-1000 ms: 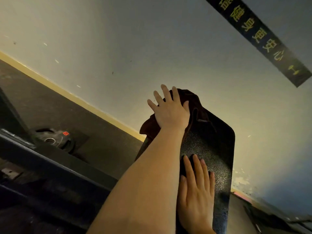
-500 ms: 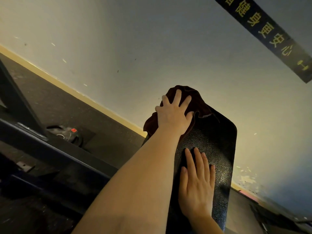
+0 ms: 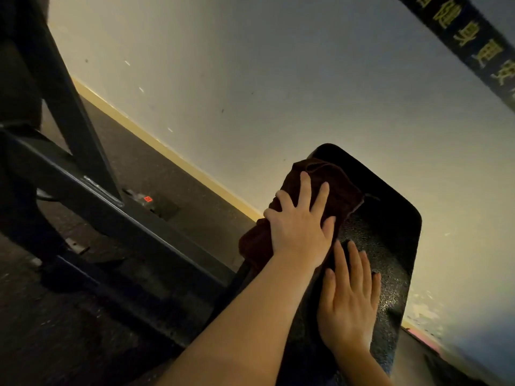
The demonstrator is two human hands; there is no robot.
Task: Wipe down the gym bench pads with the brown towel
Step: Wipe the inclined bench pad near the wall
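Bench pad: one black textured pad (image 3: 390, 246) in view, lower right of the frame, its long axis running from the bottom edge up toward centre right, rounded end pointing up at the wall
Brown towel: one bunched towel (image 3: 328, 185) lying on the pad's upper left part, spilling over the pad's left edge, its length running lower left to upper right
Left hand: left hand (image 3: 299, 227) lies flat on top of the towel, fingers spread and straight, pressing it onto the pad, not curled round it
Right hand: right hand (image 3: 348, 299) rests flat on the bare pad just below the towel, fingers straight and close together, pointing up the pad, grasping nothing
Hands count: two, both bare, forearms entering from the bottom edge
Frame: dark metal bars (image 3: 83, 179) cross the left of the frame
Wall: pale wall (image 3: 250, 79) fills the upper middle, one dark banner (image 3: 473, 48) with yellow characters at upper right
Floor: dark floor (image 3: 156, 174) at left
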